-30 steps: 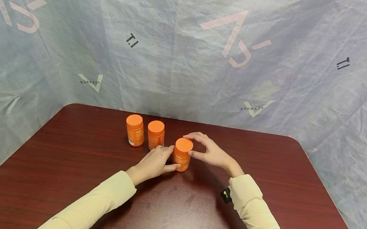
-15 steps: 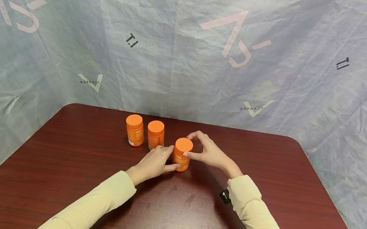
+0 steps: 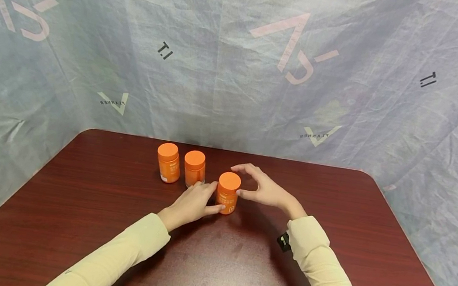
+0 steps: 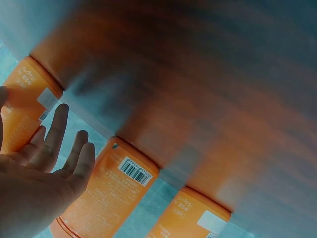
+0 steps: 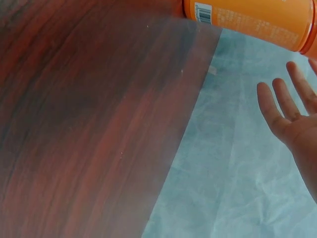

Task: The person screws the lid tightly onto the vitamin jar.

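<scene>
Three orange, screw-capped pill bottles stand upright on the dark red table [image 3: 211, 267]. My left hand [image 3: 191, 206] holds the right-hand bottle [image 3: 226, 201] low on its body, thumb in front and fingers around the far side. Close to that bottle's orange lid [image 3: 230, 181] is my right hand [image 3: 268, 192], its thumb by the lid's right edge and index finger behind it. In the right wrist view the fingers of that hand [image 5: 299, 109] are spread below the bottle [image 5: 252, 20]; its thumb is out of sight there. Printed text and a white label show on the held bottle [image 4: 22, 109] in the left wrist view.
The middle bottle [image 3: 194, 167] stands just left of the held one, behind my left hand. Further left is another bottle [image 3: 168, 164]. A grey printed cloth [image 3: 219, 88] hangs behind the table's far edge.
My right hand's thumb and index closed over the lid half a second ago, and now they have spread and drawn back to the right. My left hand and the bottles stay put.
</scene>
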`<state>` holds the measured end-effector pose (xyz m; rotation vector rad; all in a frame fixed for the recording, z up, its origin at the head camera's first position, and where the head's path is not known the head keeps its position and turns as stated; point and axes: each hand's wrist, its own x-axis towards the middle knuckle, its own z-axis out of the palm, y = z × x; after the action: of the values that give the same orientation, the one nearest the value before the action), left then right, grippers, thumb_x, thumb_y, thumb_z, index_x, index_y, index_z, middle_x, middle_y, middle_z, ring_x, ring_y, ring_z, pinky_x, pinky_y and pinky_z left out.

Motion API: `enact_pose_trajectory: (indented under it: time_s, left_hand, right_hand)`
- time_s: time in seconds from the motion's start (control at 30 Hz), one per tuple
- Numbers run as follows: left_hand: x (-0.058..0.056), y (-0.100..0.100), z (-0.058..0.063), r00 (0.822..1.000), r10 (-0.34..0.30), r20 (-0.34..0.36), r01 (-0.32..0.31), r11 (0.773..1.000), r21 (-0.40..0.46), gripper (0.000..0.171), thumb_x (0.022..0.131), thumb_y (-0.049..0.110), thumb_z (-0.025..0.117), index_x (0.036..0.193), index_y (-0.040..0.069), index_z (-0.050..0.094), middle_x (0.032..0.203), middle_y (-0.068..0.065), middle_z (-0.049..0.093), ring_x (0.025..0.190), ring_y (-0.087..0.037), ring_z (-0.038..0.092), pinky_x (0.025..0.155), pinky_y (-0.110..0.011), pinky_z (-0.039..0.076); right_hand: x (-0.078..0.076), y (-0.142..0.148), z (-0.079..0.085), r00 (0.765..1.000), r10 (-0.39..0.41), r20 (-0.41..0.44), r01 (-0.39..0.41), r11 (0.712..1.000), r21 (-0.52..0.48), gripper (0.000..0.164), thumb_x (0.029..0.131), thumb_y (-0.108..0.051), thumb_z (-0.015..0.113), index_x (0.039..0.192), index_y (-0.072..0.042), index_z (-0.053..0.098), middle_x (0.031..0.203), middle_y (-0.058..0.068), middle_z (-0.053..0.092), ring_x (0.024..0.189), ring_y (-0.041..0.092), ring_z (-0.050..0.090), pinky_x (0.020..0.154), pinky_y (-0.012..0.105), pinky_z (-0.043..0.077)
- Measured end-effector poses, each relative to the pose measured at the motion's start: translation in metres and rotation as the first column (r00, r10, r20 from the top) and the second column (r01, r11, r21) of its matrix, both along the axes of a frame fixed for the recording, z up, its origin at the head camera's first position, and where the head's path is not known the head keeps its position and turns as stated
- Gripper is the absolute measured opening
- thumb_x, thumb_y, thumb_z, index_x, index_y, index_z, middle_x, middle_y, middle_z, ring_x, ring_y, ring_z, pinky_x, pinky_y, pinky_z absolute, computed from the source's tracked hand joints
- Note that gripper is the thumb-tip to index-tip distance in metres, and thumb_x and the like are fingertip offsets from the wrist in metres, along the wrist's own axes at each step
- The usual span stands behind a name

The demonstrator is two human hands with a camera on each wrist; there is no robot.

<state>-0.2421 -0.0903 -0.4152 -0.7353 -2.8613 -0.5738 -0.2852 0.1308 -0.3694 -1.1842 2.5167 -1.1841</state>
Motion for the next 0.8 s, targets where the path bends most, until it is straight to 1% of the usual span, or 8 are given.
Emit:
enact_pose_trajectory:
  time_s: [0.07, 0.13, 0.3, 0.43, 0.63, 0.8]
  left_hand:
    - [-0.0001, 0.0, 0.0001, 1.0, 0.001, 0.003, -0.001, 1.0, -0.002, 0.054, 0.083, 0.046, 0.062, 0.117, 0.007, 0.051, 0.106, -0.008, 0.066, 0.094, -0.026, 0.058, 0.085, -0.043, 0.047]
    - [-0.0003, -0.0001, 0.0001, 1.0, 0.002, 0.003, -0.002, 1.0, -0.007, 0.053, 0.083, 0.047, 0.061, 0.117, 0.007, 0.051, 0.106, -0.008, 0.066, 0.094, -0.026, 0.058, 0.085, -0.043, 0.047]
    - [-0.0006, -0.0002, -0.0003, 1.0, 0.002, 0.001, -0.002, 1.0, -0.008, 0.053, 0.083, 0.046, 0.062, 0.117, 0.007, 0.05, 0.106, -0.009, 0.065, 0.094, -0.027, 0.058, 0.084, -0.043, 0.047]
    - [-0.0005, -0.0003, -0.0002, 1.0, -0.005, -0.002, 0.005, 1.0, -0.006, 0.053, 0.083, 0.046, 0.062, 0.116, 0.007, 0.051, 0.105, -0.009, 0.066, 0.093, -0.026, 0.058, 0.084, -0.043, 0.047]
    - [-0.0008, -0.0006, -0.0001, 1.0, -0.006, 0.004, 0.006, 1.0, -0.011, 0.053, 0.083, 0.046, 0.062, 0.117, 0.007, 0.05, 0.106, -0.008, 0.065, 0.092, -0.026, 0.057, 0.082, -0.042, 0.047]
    - [-0.0021, -0.0008, -0.0011, 1.0, -0.006, 0.007, 0.006, 1.0, -0.013, 0.053, 0.083, 0.046, 0.062, 0.118, 0.008, 0.05, 0.106, -0.007, 0.065, 0.092, -0.025, 0.057, 0.083, -0.042, 0.047]
  right_hand:
    - [-0.0004, 0.0004, 0.0015, 1.0, 0.031, -0.002, -0.031, 0.999, -0.007, 0.054, 0.082, -0.01, 0.065, 0.131, -0.016, 0.045, 0.13, 0.005, 0.046, 0.12, 0.027, 0.041, 0.096, 0.052, 0.037]
    - [-0.0009, 0.0008, 0.0024, 0.999, 0.048, -0.021, -0.048, 0.999, 0.0, 0.053, 0.082, -0.008, 0.064, 0.131, -0.015, 0.046, 0.132, 0.005, 0.045, 0.121, 0.026, 0.04, 0.096, 0.05, 0.037]
    - [-0.0006, 0.0009, 0.0036, 0.996, 0.051, -0.069, -0.049, 0.998, 0.032, 0.048, 0.084, -0.012, 0.064, 0.13, -0.014, 0.05, 0.134, 0.005, 0.045, 0.123, 0.022, 0.039, 0.097, 0.046, 0.036]
    - [-0.001, 0.0005, 0.0033, 0.997, 0.027, -0.077, -0.025, 0.999, 0.023, 0.045, 0.083, -0.017, 0.067, 0.125, -0.015, 0.053, 0.129, 0.003, 0.049, 0.12, 0.021, 0.041, 0.095, 0.046, 0.038]
    - [-0.0034, -0.0012, -0.0004, 0.996, -0.031, -0.078, 0.031, 0.999, 0.01, 0.044, 0.078, -0.025, 0.073, 0.116, -0.015, 0.054, 0.121, 0.001, 0.054, 0.115, 0.026, 0.046, 0.099, 0.046, 0.031]
    - [-0.0021, -0.0034, -0.0012, 0.995, -0.065, -0.082, 0.066, 0.998, 0.014, 0.047, 0.075, -0.023, 0.075, 0.115, -0.011, 0.053, 0.12, 0.006, 0.053, 0.114, 0.025, 0.047, 0.098, 0.048, 0.031]
